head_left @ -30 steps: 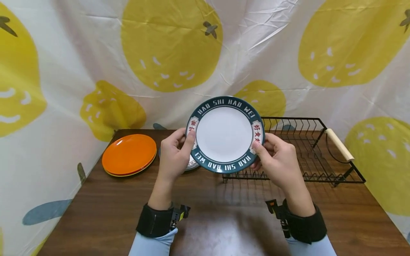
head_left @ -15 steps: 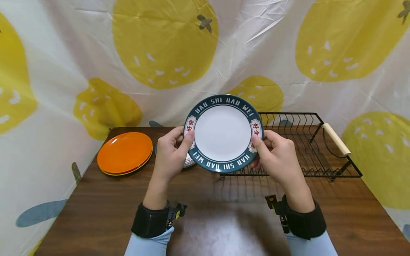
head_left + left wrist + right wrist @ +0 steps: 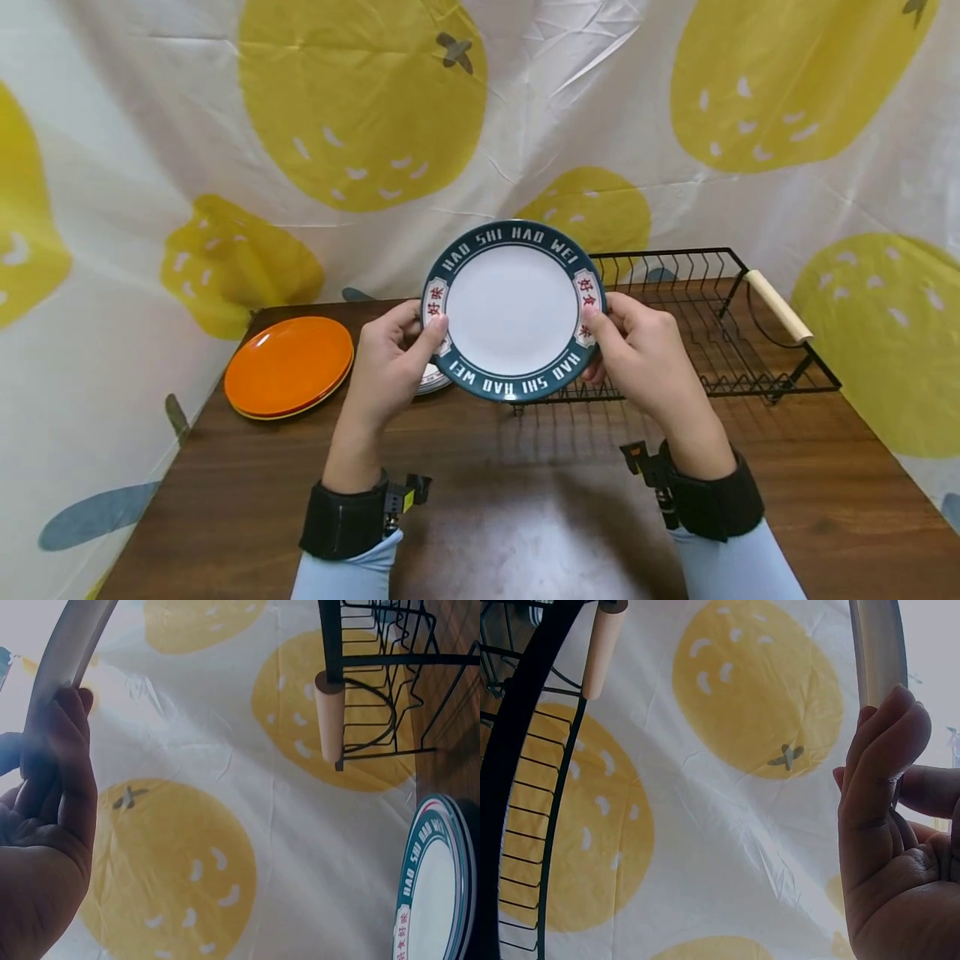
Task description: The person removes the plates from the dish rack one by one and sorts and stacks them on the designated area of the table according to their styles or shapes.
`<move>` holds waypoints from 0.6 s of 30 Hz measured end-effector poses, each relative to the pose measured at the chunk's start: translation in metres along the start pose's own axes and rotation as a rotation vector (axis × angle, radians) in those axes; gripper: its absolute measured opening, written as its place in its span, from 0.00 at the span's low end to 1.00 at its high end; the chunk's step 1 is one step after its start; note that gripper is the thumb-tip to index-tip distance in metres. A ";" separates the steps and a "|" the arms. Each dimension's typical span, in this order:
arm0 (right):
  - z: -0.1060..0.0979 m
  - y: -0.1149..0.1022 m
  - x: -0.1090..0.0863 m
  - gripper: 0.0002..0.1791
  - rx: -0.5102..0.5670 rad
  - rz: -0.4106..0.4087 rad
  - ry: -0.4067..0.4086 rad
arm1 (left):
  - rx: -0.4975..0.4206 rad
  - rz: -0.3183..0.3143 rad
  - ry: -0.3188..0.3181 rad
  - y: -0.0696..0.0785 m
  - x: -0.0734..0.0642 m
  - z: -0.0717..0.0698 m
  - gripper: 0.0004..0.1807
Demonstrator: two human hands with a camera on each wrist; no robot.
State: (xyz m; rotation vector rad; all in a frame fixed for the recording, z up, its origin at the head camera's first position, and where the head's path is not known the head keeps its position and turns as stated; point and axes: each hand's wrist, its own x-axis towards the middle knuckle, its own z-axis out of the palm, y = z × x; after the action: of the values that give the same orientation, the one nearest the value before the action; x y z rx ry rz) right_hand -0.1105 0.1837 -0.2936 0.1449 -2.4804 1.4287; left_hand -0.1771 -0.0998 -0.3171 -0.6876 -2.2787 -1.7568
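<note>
Both hands hold up a round plate (image 3: 513, 310), white in the middle with a dark green lettered rim, its face tilted toward me. The left hand (image 3: 388, 358) pinches its left edge, thumb on the rim and fingers behind. At the right edge the right hand (image 3: 648, 358) grips in the same way. In the left wrist view the plate (image 3: 64, 656) appears from the side in the fingers. Behind the left hand, partly hidden, lie more green-rimmed plates (image 3: 435, 885) in a stack on the table.
Orange plates (image 3: 288, 367) are stacked at the back left of the brown wooden table (image 3: 487, 500). A black wire dish rack (image 3: 750, 383) with a wooden handle (image 3: 780, 307) stands at the back right, partly behind the right hand. A lemon-print cloth (image 3: 360, 100) hangs behind.
The held plate and both hands have shifted slightly left in the head view, and the background has shifted too. Both hands keep the same hold on the plate.
</note>
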 end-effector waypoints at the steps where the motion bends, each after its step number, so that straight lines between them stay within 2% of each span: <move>1: 0.000 0.000 0.000 0.20 -0.003 0.005 -0.003 | 0.002 -0.013 -0.012 0.001 0.000 -0.002 0.14; 5: 0.004 0.000 0.001 0.20 -0.003 0.002 -0.004 | -0.004 -0.057 -0.028 0.002 -0.001 -0.008 0.15; 8: 0.007 0.002 0.003 0.20 0.012 -0.030 0.017 | -0.058 -0.102 0.015 0.000 0.003 -0.013 0.16; 11: 0.008 0.006 0.004 0.21 -0.009 -0.074 0.054 | -0.145 -0.173 0.128 -0.013 0.008 -0.022 0.17; 13: 0.005 0.008 0.005 0.21 -0.034 -0.096 0.081 | -0.203 -0.244 0.239 -0.027 0.010 -0.029 0.18; 16: 0.000 0.010 0.004 0.21 -0.055 -0.107 0.108 | -0.233 -0.376 0.392 -0.052 0.011 -0.041 0.19; 18: -0.003 0.011 0.004 0.20 -0.057 -0.106 0.112 | -0.220 -0.469 0.458 -0.069 0.011 -0.046 0.19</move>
State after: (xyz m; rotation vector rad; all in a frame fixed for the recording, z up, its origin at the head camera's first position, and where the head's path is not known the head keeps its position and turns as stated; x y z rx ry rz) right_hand -0.1162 0.1920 -0.3000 0.1766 -2.3822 1.2869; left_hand -0.2250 -0.1543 -0.3587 0.2413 -2.0438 -2.1085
